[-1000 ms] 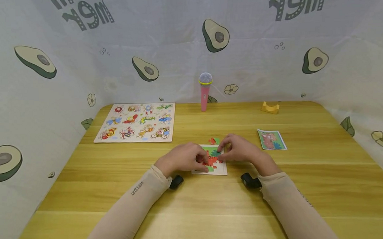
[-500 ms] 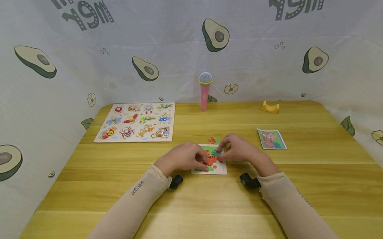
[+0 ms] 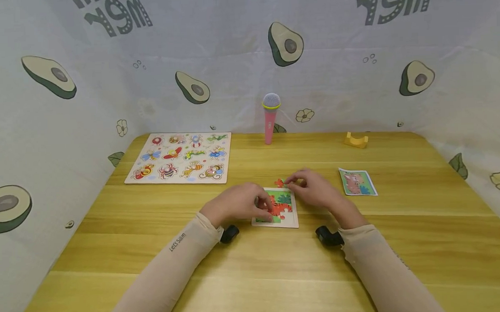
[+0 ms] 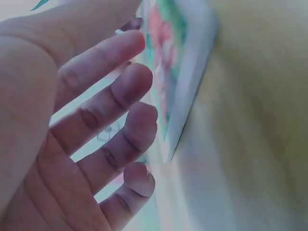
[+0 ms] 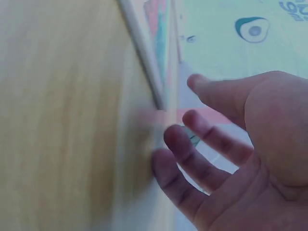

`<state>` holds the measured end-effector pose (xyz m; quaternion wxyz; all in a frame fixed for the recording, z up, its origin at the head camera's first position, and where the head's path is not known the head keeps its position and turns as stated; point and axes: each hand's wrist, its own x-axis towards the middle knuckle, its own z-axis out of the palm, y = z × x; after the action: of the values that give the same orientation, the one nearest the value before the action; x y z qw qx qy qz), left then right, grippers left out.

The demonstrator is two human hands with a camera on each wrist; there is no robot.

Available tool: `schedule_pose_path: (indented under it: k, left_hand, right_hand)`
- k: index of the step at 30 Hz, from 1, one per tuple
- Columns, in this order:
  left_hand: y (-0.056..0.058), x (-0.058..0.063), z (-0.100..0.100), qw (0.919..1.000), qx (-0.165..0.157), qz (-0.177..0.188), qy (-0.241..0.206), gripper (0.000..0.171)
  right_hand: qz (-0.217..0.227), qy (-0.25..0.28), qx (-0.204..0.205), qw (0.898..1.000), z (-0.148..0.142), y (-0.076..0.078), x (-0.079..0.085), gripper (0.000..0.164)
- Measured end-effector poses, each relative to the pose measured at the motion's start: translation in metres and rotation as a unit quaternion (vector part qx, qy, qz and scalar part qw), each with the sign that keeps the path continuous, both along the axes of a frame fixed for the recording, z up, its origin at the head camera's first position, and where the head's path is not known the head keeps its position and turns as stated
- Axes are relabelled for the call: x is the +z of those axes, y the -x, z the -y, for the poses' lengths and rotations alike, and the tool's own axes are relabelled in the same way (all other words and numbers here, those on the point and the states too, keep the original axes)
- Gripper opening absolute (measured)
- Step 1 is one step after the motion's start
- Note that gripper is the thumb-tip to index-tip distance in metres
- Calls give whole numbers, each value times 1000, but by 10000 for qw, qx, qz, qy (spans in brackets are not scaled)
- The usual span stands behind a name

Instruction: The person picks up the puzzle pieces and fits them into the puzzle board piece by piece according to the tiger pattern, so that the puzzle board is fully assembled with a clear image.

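A small jigsaw puzzle (image 3: 295, 221) with a white frame and an orange striped animal on green lies mid-table, with a bare gap at its lower right. My left hand (image 3: 239, 203) is over its left side, fingers bent loosely; the left wrist view shows those fingers (image 4: 140, 127) next to the frame, holding nothing visible. Just beyond the frame's far edge lies a loose orange-and-green puzzle piece (image 3: 279, 183). My right hand (image 3: 313, 189) has its fingertips at that piece's right side; whether they touch it is unclear. In the right wrist view, thumb and fingers (image 5: 180, 149) stand apart.
An insect peg puzzle board (image 3: 180, 180) lies at the back left. A pink toy microphone (image 3: 269, 123) stands at the back. Toward the right are a yellow curved block (image 3: 356, 141) and a picture card (image 3: 357, 182). A printed cloth (image 3: 229, 46) hangs behind the table.
My right hand has moved off the puzzle's blue-green leaf part, up to the loose piece beyond the frame. The left hand stays over the puzzle's left side. The head view has shifted slightly.
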<state>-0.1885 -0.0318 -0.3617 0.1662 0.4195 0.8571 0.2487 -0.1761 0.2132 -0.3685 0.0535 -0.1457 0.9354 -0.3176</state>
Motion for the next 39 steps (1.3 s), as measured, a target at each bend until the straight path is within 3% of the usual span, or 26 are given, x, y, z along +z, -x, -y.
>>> schedule_pose_path:
  k: [4,9,17,22,29,39]
  left_hand:
    - [8,1,10,9996,230,111,-111,27]
    - [17,-1,24,9987,452,247,-46,60]
    - [20,-6,30,9971,438,533,307,93]
    - [18,-7,29,9972,366,399,512,101]
    - [18,-8,29,9973,380,349,531,104]
    - [19,-6,30,9965,517,475,463,103]
  right_hand:
    - [-356,-240,297,9986,1,2,-5,27]
    - [-422,-533,370,9970,1,2,-9,31]
    - [-345,-615,-203,9973,-1,3,-6,23]
    - [-95,-675,-596,9959,-3,3,-5,22]
    - [-35,-610,-763,9952,-4,4,-4,38]
    - [184,-364,-1030,9938,-12,5,3,19]
